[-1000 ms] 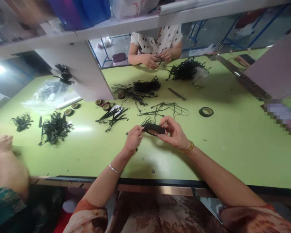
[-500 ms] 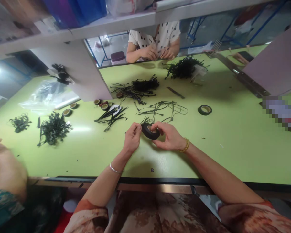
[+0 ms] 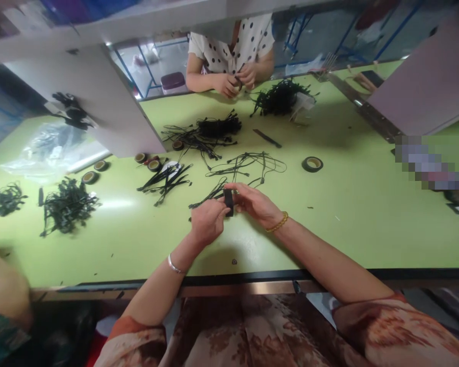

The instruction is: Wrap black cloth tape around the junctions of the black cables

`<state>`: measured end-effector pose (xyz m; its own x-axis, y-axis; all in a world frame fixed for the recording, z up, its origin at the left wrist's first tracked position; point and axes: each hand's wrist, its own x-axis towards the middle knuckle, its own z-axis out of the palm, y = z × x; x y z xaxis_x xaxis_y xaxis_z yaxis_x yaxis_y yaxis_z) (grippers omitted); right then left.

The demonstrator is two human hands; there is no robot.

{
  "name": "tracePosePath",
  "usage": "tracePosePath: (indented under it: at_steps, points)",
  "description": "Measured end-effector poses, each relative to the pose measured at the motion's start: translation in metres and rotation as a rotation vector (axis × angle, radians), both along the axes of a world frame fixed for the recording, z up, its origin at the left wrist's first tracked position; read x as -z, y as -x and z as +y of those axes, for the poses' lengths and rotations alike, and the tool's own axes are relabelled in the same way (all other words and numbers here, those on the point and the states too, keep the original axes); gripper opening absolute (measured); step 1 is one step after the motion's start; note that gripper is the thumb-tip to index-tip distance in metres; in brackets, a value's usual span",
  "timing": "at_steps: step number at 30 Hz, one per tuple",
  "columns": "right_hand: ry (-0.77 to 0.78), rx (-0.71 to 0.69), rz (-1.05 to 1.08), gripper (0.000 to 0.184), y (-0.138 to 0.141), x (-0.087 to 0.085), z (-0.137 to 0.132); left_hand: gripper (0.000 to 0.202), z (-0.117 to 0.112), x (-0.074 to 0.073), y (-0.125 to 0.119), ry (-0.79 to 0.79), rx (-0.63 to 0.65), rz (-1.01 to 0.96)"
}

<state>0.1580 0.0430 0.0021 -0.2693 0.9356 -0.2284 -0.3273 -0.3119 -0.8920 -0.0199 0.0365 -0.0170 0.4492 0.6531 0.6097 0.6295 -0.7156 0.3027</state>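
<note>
Both my hands meet over the green table (image 3: 367, 214) on a roll of black tape (image 3: 228, 202), now seen edge-on. My left hand (image 3: 206, 222) is closed, its fingers pinching the near side of the roll. My right hand (image 3: 254, 203) grips the roll from the right with curled fingers. A thin black cable (image 3: 208, 196) runs out from under my hands toward the left. Loose black cables (image 3: 248, 165) lie just beyond.
Bundles of black cables (image 3: 67, 204) lie at the left, more cables (image 3: 210, 130) at the centre back. Another tape roll (image 3: 312, 164) sits to the right, small rolls (image 3: 149, 162) by a white panel. A person in a dotted top (image 3: 233, 46) works opposite. Someone's arm (image 3: 3, 290) is at my left.
The tape roll has turned from showing its open core to standing edge-on between my hands. Both hands have shifted slightly, and my view has dropped and swung right.
</note>
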Motion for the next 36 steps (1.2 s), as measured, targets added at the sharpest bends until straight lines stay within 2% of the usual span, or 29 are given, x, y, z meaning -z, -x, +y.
tracePosePath:
  at_steps: [2, 5, 7, 12, 15, 20, 28, 32, 36]
  points:
    - [0.058, 0.059, 0.048, 0.045, 0.0, 0.0, 0.0, 0.03, -0.003, 0.001, -0.003, -0.075, 0.037, 0.099]
    - [0.022, 0.161, 0.09, 0.047, 0.0, 0.0, -0.002, 0.033, -0.004, 0.002, -0.005, -0.088, 0.047, 0.151]
    - [-0.033, 0.177, 0.112, 0.044, 0.0, 0.0, -0.003, 0.033, -0.004, 0.002, -0.005, -0.036, 0.053, 0.144]
    - [-0.164, 0.155, 0.175, 0.039, 0.0, 0.0, -0.005, 0.033, -0.004, -0.004, -0.003, 0.24, 0.05, 0.11]
    - [-0.227, 0.145, 0.192, 0.037, 0.0, -0.001, -0.005, 0.032, -0.006, -0.009, -0.004, 0.349, 0.03, 0.069]
    - [-0.274, 0.151, 0.123, 0.038, -0.001, -0.006, -0.007, 0.029, -0.009, -0.012, -0.006, 0.45, -0.02, 0.04]
    - [-0.396, 0.092, 0.047, 0.046, -0.009, -0.011, -0.01, 0.023, -0.007, -0.006, -0.008, 0.518, -0.167, 0.074]
    - [-0.49, 0.065, -0.049, 0.046, -0.014, -0.008, -0.008, 0.02, -0.004, -0.007, -0.006, 0.6, -0.193, -0.07]
    - [-0.622, 0.044, -0.229, 0.04, -0.014, -0.003, -0.006, 0.03, -0.001, -0.007, -0.005, 0.781, -0.163, -0.411]
